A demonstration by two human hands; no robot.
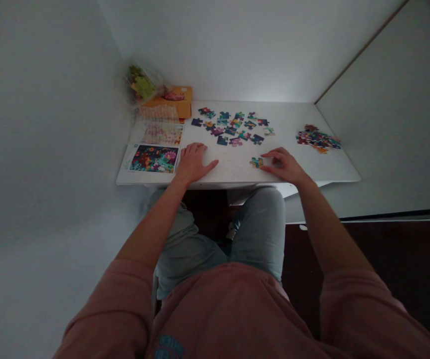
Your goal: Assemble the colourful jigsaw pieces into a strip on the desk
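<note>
My left hand lies flat on the white table, its fingers apart, holding nothing. It rests just left of the scattered jigsaw pieces, which are dark and multicoloured and lie spaced apart. My right hand rests nearer the front edge with its fingertips beside a small joined cluster of puzzle pieces. I cannot tell whether they touch it. Further right sits a dense heap of puzzle pieces. A colourful printed picture lies left of my left hand.
A pale printed sheet lies behind the picture. An orange box and a clear plastic bag with green contents stand at the back left corner. White walls close in the table on the left, back and right. My knees are below the front edge.
</note>
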